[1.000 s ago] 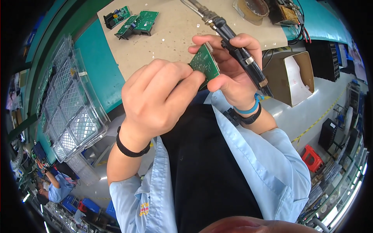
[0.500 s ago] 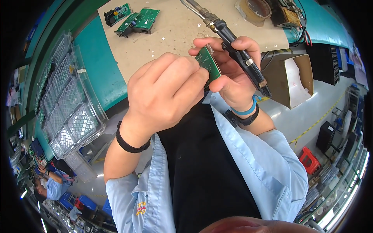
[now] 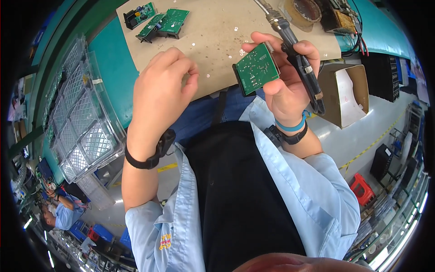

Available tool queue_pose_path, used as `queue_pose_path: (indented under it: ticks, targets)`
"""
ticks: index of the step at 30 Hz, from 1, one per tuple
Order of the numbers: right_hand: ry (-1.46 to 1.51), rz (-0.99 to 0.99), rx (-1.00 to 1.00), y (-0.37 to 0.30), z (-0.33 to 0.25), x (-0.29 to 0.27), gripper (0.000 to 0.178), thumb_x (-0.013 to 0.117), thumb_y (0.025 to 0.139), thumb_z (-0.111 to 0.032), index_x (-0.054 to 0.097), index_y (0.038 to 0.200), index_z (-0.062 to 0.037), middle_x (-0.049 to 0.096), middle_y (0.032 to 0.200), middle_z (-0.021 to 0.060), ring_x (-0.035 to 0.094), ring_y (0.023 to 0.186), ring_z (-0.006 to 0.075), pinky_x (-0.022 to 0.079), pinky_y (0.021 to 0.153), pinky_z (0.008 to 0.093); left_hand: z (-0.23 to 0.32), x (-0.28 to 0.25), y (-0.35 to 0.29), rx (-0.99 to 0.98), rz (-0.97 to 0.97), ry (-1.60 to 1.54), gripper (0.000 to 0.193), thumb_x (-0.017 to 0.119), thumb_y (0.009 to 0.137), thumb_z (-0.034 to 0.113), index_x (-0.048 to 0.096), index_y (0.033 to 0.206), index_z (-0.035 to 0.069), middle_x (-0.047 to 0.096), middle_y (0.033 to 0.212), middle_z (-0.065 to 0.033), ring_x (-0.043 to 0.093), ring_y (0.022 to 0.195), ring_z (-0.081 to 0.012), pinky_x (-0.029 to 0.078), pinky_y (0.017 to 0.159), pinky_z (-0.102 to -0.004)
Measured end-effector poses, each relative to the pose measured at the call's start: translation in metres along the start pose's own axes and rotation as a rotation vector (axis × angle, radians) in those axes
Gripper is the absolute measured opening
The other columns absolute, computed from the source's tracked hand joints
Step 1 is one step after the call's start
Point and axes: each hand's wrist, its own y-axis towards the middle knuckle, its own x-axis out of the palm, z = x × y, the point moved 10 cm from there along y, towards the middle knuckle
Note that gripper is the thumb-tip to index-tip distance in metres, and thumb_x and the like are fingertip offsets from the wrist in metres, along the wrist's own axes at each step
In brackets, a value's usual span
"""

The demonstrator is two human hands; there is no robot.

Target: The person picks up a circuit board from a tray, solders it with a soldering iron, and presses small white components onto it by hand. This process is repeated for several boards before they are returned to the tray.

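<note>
Head view: a worker's R hand carries 2 things at once, a green circuit board & a black-handled tool. Its grip is closed on the board, thumb at the near R corner, fingers behind the far edge; tool lies across the same hand, just R of the board, its metal end pointing away, beyond the grip. L hand, well apart to the grip's L, is loosely curled, thumb near forefinger; nothing shows in it, tho can't tell if something small is hidden.

Board is tilted, dotted face up, w/ a black strip along its L edge & metal pins at the far R corner. Far L of the grip, more green boards sit on brown paper over the teal tabletop; beyond, to the R, a round brown dish.

Handling it well, by the look of it: pinch edges only, keep skin off joints & pins, & don't let the tool roll onto the board. Metal end may be hot (can't tell), so best kept aimed away. L hand would steady the board best by its black strip, w/o flexing it.
</note>
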Motion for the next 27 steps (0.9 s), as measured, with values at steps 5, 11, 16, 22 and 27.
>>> queue_pose_path:
  ticks: [5, 11, 16, 22, 27]
  targets:
    - [-0.005, -0.004, 0.000, -0.001, 0.002, 0.000, 0.075, 0.083, 0.081, -0.028, 0.034, 0.136, -0.0180, 0.053, 0.133, 0.0340, 0.062, 0.115, 0.0423, 0.053, 0.098, 0.0480, -0.006, 0.025, 0.001, -0.050, -0.153, 0.061, 0.007, 0.072, 0.075, 0.006, 0.066, 0.076, 0.007, 0.059, 0.082, -0.0060, 0.063, 0.084, -0.0267, 0.053, 0.068, -0.0398]
    - [-0.001, 0.003, -0.004, 0.001, 0.005, -0.002, 0.075, 0.083, 0.081, -0.030, 0.034, 0.136, -0.0181, 0.053, 0.133, 0.0334, 0.062, 0.115, 0.0425, 0.053, 0.098, 0.0480, -0.010, 0.028, 0.006, -0.122, -0.172, 0.140, 0.008, 0.074, 0.076, 0.010, 0.066, 0.075, 0.006, 0.060, 0.083, -0.0054, 0.063, 0.085, -0.0269, 0.053, 0.068, -0.0407]
    - [0.030, 0.009, -0.006, 0.003, 0.003, -0.001, 0.075, 0.083, 0.080, -0.029, 0.034, 0.136, -0.0184, 0.053, 0.133, 0.0333, 0.062, 0.116, 0.0425, 0.052, 0.098, 0.0484, -0.026, 0.020, 0.007, -0.200, -0.209, 0.110, 0.009, 0.075, 0.075, 0.009, 0.069, 0.081, 0.006, 0.061, 0.088, -0.0062, 0.063, 0.085, -0.0286, 0.053, 0.069, -0.0402]
    - [0.054, 0.013, 0.020, 0.009, 0.007, 0.014, 0.079, 0.085, 0.077, -0.028, 0.034, 0.137, -0.0188, 0.052, 0.136, 0.0324, 0.058, 0.122, 0.0417, 0.051, 0.100, 0.0487, 0.022, -0.006, 0.015, -0.026, 0.051, -0.369, 0.042, 0.077, 0.075, 0.007, 0.064, 0.115, 0.003, 0.064, 0.104, -0.0130, 0.064, 0.092, -0.0321, 0.054, 0.078, -0.0394]
    - [-0.006, -0.037, -0.032, 0.017, 0.006, 0.032, 0.083, 0.087, 0.075, -0.028, 0.034, 0.138, -0.0183, 0.051, 0.138, 0.0309, 0.053, 0.128, 0.0413, 0.049, 0.101, 0.0479, 0.024, -0.014, 0.012, -0.163, -0.101, -0.600, 0.058, 0.079, 0.075, 0.008, 0.055, 0.127, -0.002, 0.064, 0.109, -0.0176, 0.065, 0.097, -0.0355, 0.053, 0.086, -0.0436]
